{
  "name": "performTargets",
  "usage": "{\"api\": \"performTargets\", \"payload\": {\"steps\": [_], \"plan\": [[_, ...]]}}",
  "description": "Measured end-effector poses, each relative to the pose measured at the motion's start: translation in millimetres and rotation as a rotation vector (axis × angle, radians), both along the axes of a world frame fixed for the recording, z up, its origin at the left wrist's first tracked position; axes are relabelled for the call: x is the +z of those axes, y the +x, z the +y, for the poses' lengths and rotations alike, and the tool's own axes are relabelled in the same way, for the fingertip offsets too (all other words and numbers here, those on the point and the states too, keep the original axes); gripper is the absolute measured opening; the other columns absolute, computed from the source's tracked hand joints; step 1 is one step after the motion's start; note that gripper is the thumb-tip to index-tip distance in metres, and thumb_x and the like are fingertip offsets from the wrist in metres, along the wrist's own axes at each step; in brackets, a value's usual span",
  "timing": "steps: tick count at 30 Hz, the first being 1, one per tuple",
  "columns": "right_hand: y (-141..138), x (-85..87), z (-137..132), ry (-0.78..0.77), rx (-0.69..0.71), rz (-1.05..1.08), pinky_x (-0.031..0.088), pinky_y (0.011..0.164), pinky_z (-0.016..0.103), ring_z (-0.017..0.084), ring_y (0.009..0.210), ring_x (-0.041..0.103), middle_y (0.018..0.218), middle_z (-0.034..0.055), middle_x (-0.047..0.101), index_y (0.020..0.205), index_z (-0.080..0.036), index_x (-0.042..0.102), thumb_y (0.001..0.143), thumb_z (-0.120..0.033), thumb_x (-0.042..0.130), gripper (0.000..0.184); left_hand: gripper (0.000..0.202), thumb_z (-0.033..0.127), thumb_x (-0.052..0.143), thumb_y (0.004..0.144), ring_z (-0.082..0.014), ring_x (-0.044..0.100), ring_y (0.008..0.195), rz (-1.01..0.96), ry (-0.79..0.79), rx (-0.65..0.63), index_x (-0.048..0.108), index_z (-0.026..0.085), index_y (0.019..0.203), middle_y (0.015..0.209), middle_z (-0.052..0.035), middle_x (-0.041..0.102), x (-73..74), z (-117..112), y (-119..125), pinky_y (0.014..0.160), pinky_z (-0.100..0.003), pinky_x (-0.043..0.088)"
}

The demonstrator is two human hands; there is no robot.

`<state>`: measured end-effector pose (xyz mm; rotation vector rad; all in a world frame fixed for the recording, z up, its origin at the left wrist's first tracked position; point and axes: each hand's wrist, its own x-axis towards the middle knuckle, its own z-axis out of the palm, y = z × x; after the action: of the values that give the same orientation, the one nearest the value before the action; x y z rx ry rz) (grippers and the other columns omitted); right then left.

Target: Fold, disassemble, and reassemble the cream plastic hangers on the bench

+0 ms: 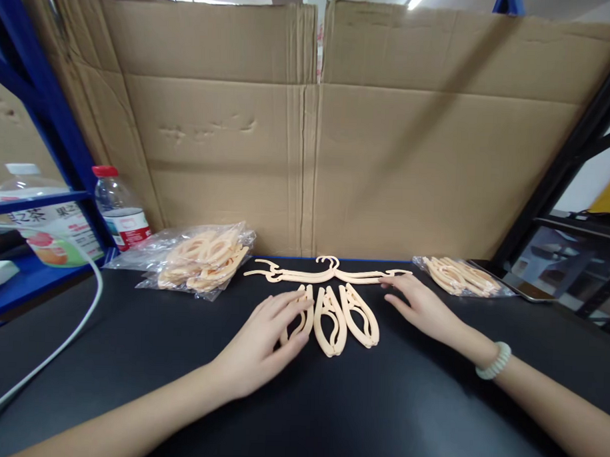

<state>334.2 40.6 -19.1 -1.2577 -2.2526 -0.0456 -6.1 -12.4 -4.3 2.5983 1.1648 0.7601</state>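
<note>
On the black table (329, 402) lie three folded peach plastic hangers side by side (339, 313). Behind them an unfolded peach hanger (328, 272) lies spread out with its hook up. My left hand (266, 340) rests on the leftmost folded hanger (302, 318), fingers stretched over it. My right hand (420, 306) lies flat with its fingertips touching the right arm of the unfolded hanger. A pale bead bracelet (495, 362) is on my right wrist.
A plastic bag of folded hangers (204, 255) lies at the left, a smaller bag (461, 274) at the right. Cardboard walls (313, 135) stand behind. A water bottle (120, 212), a second bottle (45, 219), a white cable (76, 327) and blue shelving (34, 86) are left; a tablet (538, 270) is right.
</note>
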Motion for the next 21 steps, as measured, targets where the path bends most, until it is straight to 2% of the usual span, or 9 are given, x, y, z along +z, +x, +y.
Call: {"api": "performTargets", "payload": {"steps": [2,5,9,14,21], "plan": [[14,-7.3,15,0.057,0.009,-0.017,0.047,0.098,0.05,0.028,0.11,0.059,0.116,0.0141,0.064,0.118,-0.016,0.058,0.093,-0.028,0.042,0.032,0.039,0.035,0.045,0.095,-0.0269,0.047,0.129,-0.154,0.012,0.073,0.052,0.023,0.131,0.138,-0.0102,0.053,-1.7,11,-4,0.11,-0.047,0.037],[25,-14.0,28,0.075,0.012,-0.052,0.047,0.098,0.051,0.029,0.113,0.057,0.12,0.014,0.064,0.122,-0.017,0.058,0.092,-0.028,0.042,0.035,0.033,0.034,0.046,0.094,-0.0254,0.055,0.119,-0.287,-0.029,0.145,0.056,0.021,0.123,0.127,-0.0094,0.06,-3.4,19,-6,0.104,-0.044,0.044],[26,-17.1,31,0.072,-0.024,-0.105,0.047,0.096,0.052,0.03,0.109,0.057,0.118,0.0138,0.065,0.121,-0.015,0.059,0.094,-0.03,0.042,0.035,0.031,0.03,0.049,0.092,-0.0243,0.055,0.119,-0.301,-0.036,0.128,0.057,0.02,0.12,0.124,-0.0093,0.061,-2.9,16,-4,0.105,-0.042,0.042],[25,-19.6,33,0.076,0.005,-0.11,0.047,0.091,0.05,0.029,0.102,0.058,0.113,0.0131,0.065,0.118,-0.018,0.061,0.094,-0.035,0.042,0.035,0.027,0.026,0.051,0.09,-0.024,0.056,0.115,-0.322,-0.025,0.125,0.058,0.019,0.115,0.12,-0.0096,0.062,-3.6,13,-4,0.103,-0.042,0.042],[29,-26.2,36,0.049,0.006,-0.083,0.048,0.084,0.046,0.028,0.088,0.057,0.094,0.0129,0.065,0.119,-0.014,0.062,0.095,-0.048,0.038,0.048,0.02,0.022,0.054,0.087,-0.0241,0.058,0.109,-0.34,-0.018,0.103,0.061,0.018,0.105,0.112,-0.0097,0.064,-5.6,13,-4,0.1,-0.041,0.044]]}}
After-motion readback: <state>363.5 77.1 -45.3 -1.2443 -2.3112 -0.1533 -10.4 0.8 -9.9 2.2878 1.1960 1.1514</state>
